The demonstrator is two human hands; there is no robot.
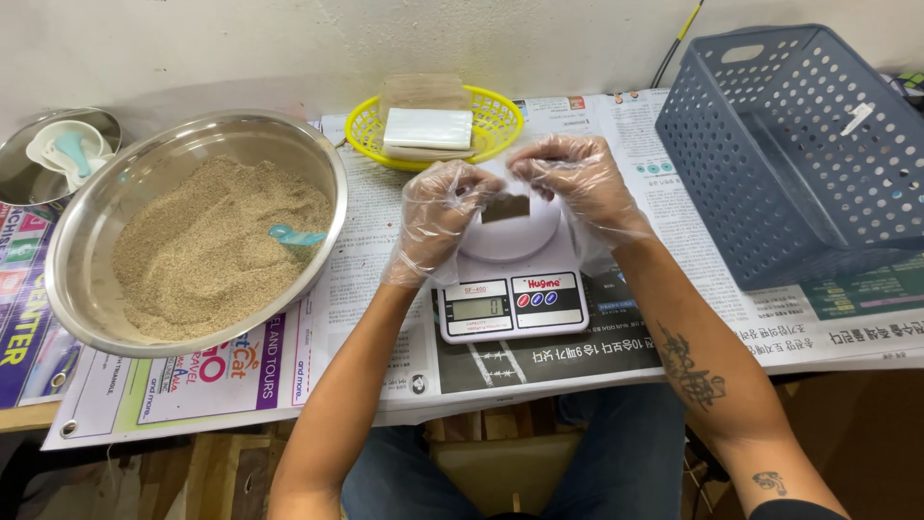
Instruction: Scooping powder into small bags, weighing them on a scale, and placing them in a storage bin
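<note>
Left hand [435,217], right hand [577,183] — gloved, both pinching one small clear bag [506,206] above the scale [510,289]; grip its corners evenly — keep the mouth level.
</note>
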